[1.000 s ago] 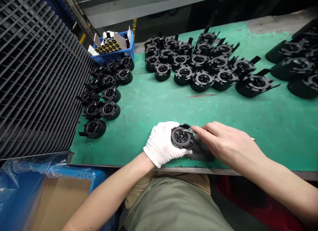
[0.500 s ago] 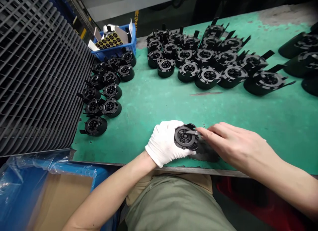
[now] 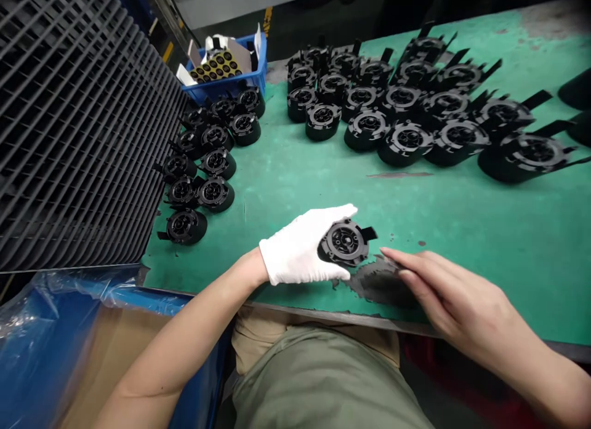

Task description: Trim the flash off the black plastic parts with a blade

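Note:
My left hand point(image 3: 300, 252), in a white glove, is closed round a black round plastic part point(image 3: 344, 243) with a small tab on its right side. It holds the part just above the green table mat point(image 3: 295, 189) near the front edge. My bare right hand point(image 3: 443, 293) lies low to the right of the part, apart from it. Its fingers are stretched out toward the left, over a dark worn patch point(image 3: 378, 282) in the mat. I see nothing in them.
Two rows of similar black parts point(image 3: 203, 164) lie at the left beside a dark slatted grille point(image 3: 78, 127). A larger group of black parts point(image 3: 406, 109) fills the far middle and right. A blue bin point(image 3: 226, 69) stands at the back. A blue-lined carton point(image 3: 83, 349) sits below left.
My right hand has drawn back to the right, off the part. My left hand has lifted and turned the part slightly. The view has shifted left.

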A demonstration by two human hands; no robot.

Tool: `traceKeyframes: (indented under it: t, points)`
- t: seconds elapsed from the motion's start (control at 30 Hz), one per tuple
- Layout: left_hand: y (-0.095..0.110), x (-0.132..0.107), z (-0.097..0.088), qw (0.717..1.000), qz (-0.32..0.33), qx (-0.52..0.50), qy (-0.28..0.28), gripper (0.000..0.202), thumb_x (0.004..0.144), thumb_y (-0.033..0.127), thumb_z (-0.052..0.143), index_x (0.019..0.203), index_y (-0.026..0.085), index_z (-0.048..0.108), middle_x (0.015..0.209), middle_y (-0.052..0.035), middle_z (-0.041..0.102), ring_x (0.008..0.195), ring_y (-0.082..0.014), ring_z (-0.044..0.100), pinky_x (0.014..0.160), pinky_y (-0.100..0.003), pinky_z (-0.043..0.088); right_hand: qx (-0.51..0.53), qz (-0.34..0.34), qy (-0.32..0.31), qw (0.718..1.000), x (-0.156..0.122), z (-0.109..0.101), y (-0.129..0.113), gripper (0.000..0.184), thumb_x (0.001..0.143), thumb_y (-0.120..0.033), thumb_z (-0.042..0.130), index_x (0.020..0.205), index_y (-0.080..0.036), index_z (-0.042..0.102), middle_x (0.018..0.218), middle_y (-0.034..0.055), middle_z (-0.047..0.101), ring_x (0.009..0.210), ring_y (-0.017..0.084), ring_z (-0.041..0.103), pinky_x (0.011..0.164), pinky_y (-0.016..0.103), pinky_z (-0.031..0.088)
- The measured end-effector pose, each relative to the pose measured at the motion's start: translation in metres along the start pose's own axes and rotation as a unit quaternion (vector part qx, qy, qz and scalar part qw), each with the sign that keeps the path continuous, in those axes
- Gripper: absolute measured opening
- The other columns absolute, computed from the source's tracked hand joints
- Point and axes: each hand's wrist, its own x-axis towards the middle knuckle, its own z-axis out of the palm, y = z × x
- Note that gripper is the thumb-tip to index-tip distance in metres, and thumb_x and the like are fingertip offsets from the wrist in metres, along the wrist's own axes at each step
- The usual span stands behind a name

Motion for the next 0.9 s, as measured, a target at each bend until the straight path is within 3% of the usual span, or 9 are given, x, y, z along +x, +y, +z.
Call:
traceKeyframes:
  t: [0.13,0.23,0.37,0.43,0.5,0.6,0.77,0.83,0.9]
  points:
    - [-0.013,-0.013,0.027,0.997,-0.004,0.036,0.072,0.160,0.077,0.094,0.116,0.197,0.016,0.044,0.195,-0.0359,0.062,0.186,-0.0592,0.062,0.157,-0.078,0.053,0.013,-0.005,-0.017,1.000,0.000,0.007,-0.011,0.053,0.133,-0.026,0.061,0.186,-0.026,0.063,0.102,0.0016,0.082,0.077,0.020,0.080,0.072,0.032,0.060]
    - [-0.014,-0.017,0.047,0.991,-0.055,0.069,0.101,0.154,0.078,0.093,0.116,0.195,0.021,0.045,0.188,-0.0308,0.071,0.180,-0.0568,0.070,0.155,-0.078,0.057,0.005,-0.034,-0.042,0.999,0.013,0.013,-0.017,0.054,0.136,-0.032,0.059,0.189,-0.023,0.058,0.106,0.0035,0.087,0.081,0.021,0.084,0.073,0.032,0.062]
    - [-0.011,-0.014,0.051,0.986,-0.085,0.087,0.110,0.140,0.083,0.081,0.119,0.191,0.023,0.052,0.186,-0.0269,0.074,0.175,-0.0533,0.075,0.152,-0.076,0.061,-0.036,-0.040,-0.073,0.996,0.037,0.024,-0.022,0.056,0.137,-0.048,0.057,0.186,-0.022,0.060,0.113,0.0087,0.095,0.080,0.026,0.089,0.064,0.034,0.058]
    - [-0.012,-0.013,0.051,0.987,-0.078,0.090,0.110,0.135,0.086,0.078,0.118,0.190,0.021,0.053,0.184,-0.0267,0.076,0.173,-0.0520,0.077,0.151,-0.074,0.063,-0.019,-0.020,-0.096,0.995,0.044,0.024,-0.021,0.049,0.135,-0.053,0.058,0.173,-0.023,0.069,0.106,0.0069,0.094,0.073,0.025,0.087,0.059,0.034,0.054]
    - [-0.014,-0.013,0.051,0.987,-0.060,0.092,0.118,0.132,0.091,0.079,0.114,0.191,0.017,0.051,0.183,-0.0285,0.076,0.172,-0.0505,0.078,0.151,-0.071,0.063,0.053,0.000,-0.137,0.989,0.046,0.017,-0.020,0.033,0.135,-0.051,0.059,0.143,-0.027,0.081,0.099,0.0037,0.093,0.072,0.023,0.086,0.060,0.032,0.056]
    - [-0.016,-0.014,0.053,0.987,-0.031,0.089,0.132,0.132,0.097,0.084,0.107,0.191,0.012,0.049,0.184,-0.0319,0.075,0.173,-0.0500,0.077,0.151,-0.067,0.064,0.134,0.043,-0.149,0.979,0.043,0.002,-0.016,0.036,0.134,-0.051,0.059,0.115,-0.030,0.080,0.096,0.0019,0.092,0.072,0.021,0.086,0.064,0.030,0.063]
    - [-0.010,-0.010,0.052,0.989,-0.071,0.064,0.110,0.130,0.096,0.081,0.108,0.192,0.018,0.047,0.188,-0.0282,0.073,0.173,-0.0494,0.078,0.151,-0.067,0.064,0.128,0.114,-0.111,0.979,0.044,0.003,-0.020,0.049,0.131,-0.054,0.061,0.164,-0.025,0.084,0.132,0.0144,0.098,0.101,0.031,0.097,0.085,0.038,0.079]
    - [-0.006,-0.010,0.045,0.991,-0.084,0.049,0.095,0.129,0.096,0.072,0.109,0.193,0.018,0.046,0.189,-0.0274,0.072,0.174,-0.0487,0.077,0.152,-0.067,0.063,0.147,0.090,-0.116,0.978,0.048,0.006,-0.024,0.050,0.131,-0.052,0.061,0.165,-0.025,0.085,0.137,0.0154,0.098,0.109,0.032,0.098,0.093,0.040,0.080]
    - [-0.002,-0.012,0.032,0.994,-0.069,0.034,0.076,0.130,0.093,0.067,0.111,0.194,0.019,0.045,0.190,-0.0264,0.071,0.178,-0.0487,0.074,0.154,-0.067,0.060,0.164,0.071,-0.103,0.979,0.048,0.004,-0.025,0.044,0.132,-0.050,0.060,0.157,-0.028,0.090,0.128,0.0116,0.098,0.104,0.029,0.097,0.090,0.036,0.079]
